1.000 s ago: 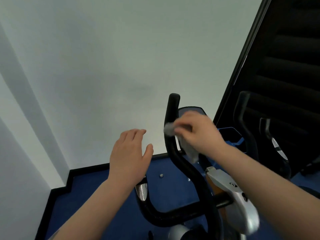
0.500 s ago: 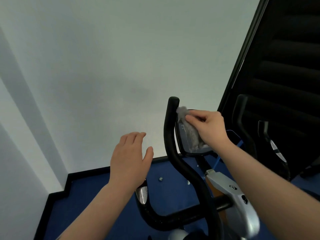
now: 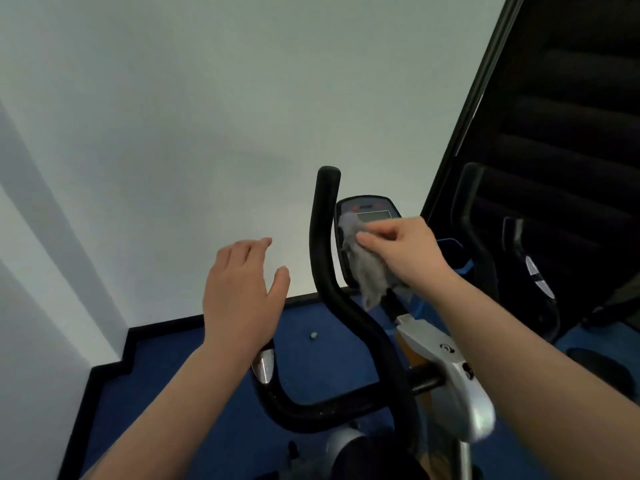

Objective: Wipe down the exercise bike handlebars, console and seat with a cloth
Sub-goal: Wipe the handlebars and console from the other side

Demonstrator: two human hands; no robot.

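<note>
Right hand [image 3: 405, 251] pinching a grey cloth [image 3: 367, 268] against the bike's console [image 3: 369, 211], left hand [image 3: 242, 292] loose and holding nothing, raised beside the black handlebar [image 3: 325, 258], blue floor [image 3: 173, 368] below

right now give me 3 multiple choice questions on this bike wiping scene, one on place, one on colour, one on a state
1. Where is the cloth pressed?
A. on the console
B. on the floor
C. on the wall

2. What colour is the floor?
A. red
B. blue
C. green

3. How is the left hand?
A. gripping the handlebar
B. holding a bottle
C. open, holding nothing

Answers:
1 A: the right hand holds the grey cloth against the console face, below its screen.
2 B: the floor by the white wall is deep blue.
3 C: its fingers are spread, clear of the black handlebar.
</note>
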